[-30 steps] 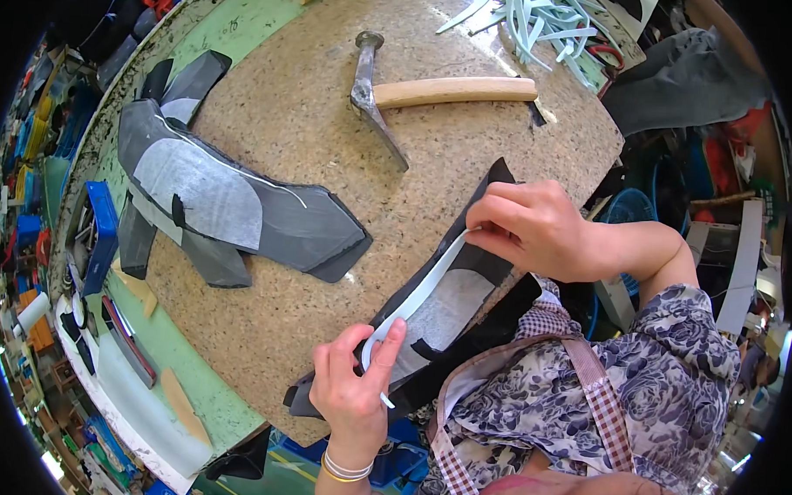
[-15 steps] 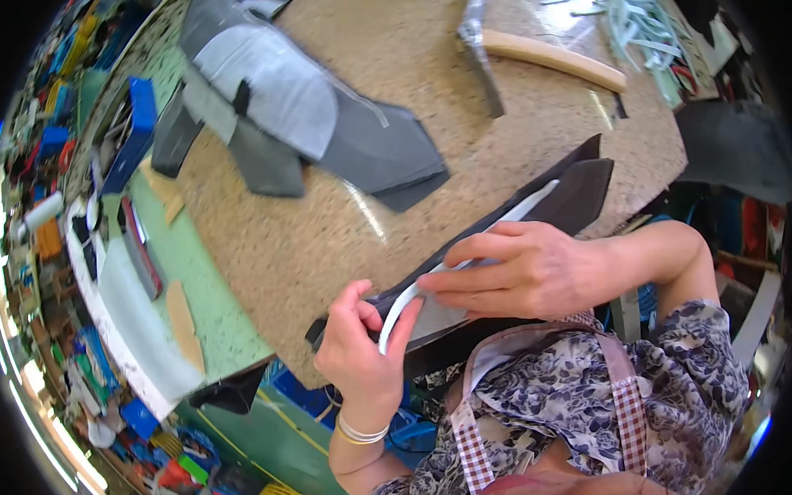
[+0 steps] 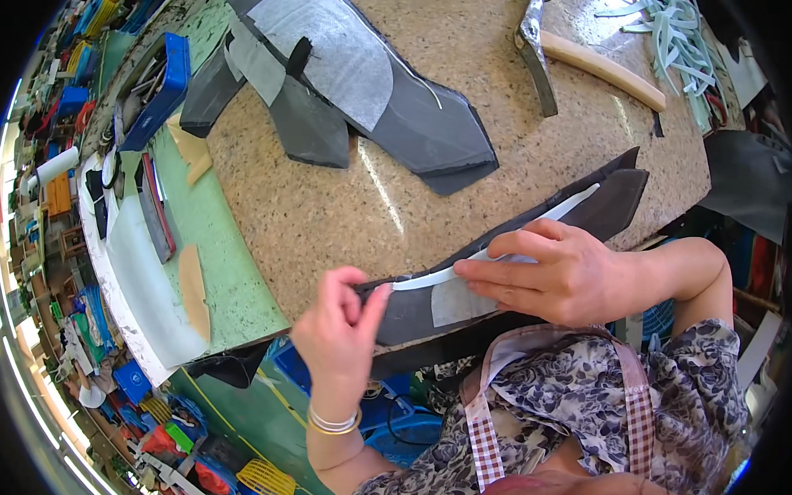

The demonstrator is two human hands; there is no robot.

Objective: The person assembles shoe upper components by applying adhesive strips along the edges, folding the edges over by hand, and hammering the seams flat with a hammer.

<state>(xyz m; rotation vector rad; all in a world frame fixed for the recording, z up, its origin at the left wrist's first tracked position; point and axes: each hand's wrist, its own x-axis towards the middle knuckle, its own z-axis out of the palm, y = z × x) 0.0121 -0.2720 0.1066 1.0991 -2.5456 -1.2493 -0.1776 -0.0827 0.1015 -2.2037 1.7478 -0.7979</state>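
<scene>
One view only, from a camera worn on the person's head, looking steeply down over the chest and patterned apron (image 3: 582, 402) onto the speckled counter (image 3: 345, 219). It sits close: the forearms come in from the lower edge and both hands, left (image 3: 341, 333) and right (image 3: 556, 275), fill the lower middle. The wide fisheye lens bends the counter's edge (the rim of the picture is black), and the far side with the hammer (image 3: 586, 62) lies at the top.
</scene>
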